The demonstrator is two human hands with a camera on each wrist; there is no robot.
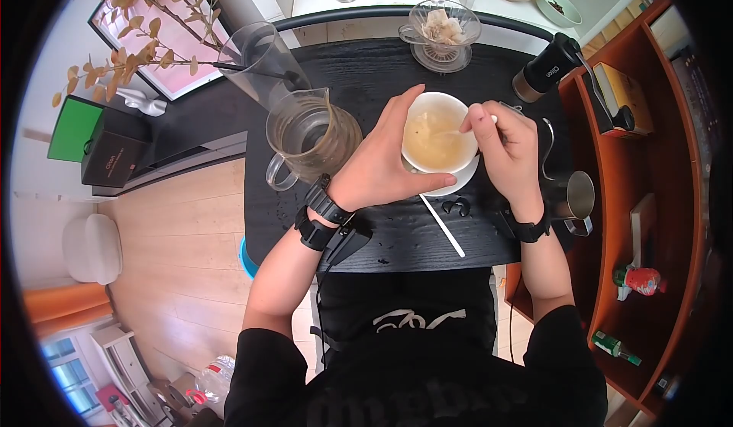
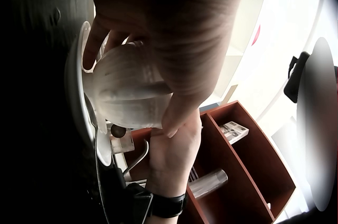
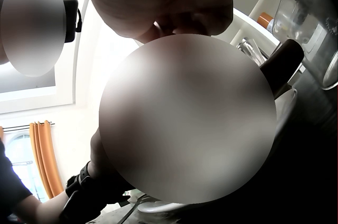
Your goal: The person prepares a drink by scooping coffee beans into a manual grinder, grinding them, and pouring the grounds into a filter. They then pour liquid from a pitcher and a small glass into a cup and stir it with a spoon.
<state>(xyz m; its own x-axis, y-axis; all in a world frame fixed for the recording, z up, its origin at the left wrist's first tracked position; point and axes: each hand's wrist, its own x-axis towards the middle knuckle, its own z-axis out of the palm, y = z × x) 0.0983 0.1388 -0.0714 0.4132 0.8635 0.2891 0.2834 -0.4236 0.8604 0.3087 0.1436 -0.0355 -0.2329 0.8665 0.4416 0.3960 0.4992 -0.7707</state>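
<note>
In the head view a white cup of pale yellow liquid stands at the middle of a dark table. My left hand holds it from the left, fingers along the far side and thumb along the near side. My right hand pinches a thin white spoon at the cup's right rim, its lower end in the liquid. Under the cup lies a white saucer. The left wrist view shows the ribbed side of the cup within my left hand. A blurred disc covers most of the right wrist view.
A glass carafe stands left of the cup, near a tall glass vase. Behind are a glass dripper with a filter and a black grinder. A metal pitcher stands right; a white stick lies in front.
</note>
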